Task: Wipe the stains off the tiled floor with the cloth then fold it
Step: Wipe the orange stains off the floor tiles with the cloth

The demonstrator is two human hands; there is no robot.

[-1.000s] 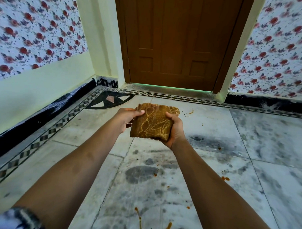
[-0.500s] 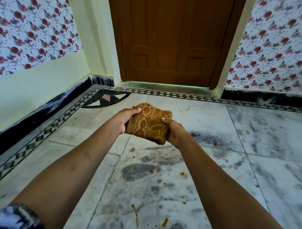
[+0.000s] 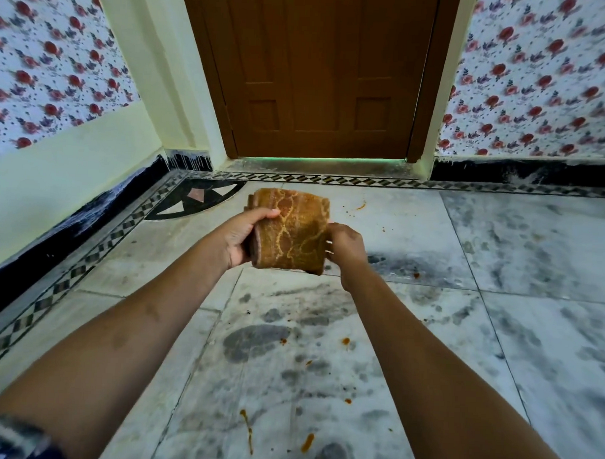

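Head view: a folded cloth (image 3: 291, 229) held up between both hands, above the tiled floor (image 3: 497, 304).

The left hand (image 3: 244, 236) grips the cloth's left edge, with the thumb laid across the patterned front and the fingers wrapped behind. The right hand (image 3: 345, 246) pinches the right edge with curled fingers. The brown, gold-veined cloth is a thick bundle, clear of the floor. Orange stains (image 3: 249, 430) dot the marbled tiles below the grip, nearer the person, with a few more just right of it. Beyond the grip stands a closed wooden door (image 3: 316, 75).
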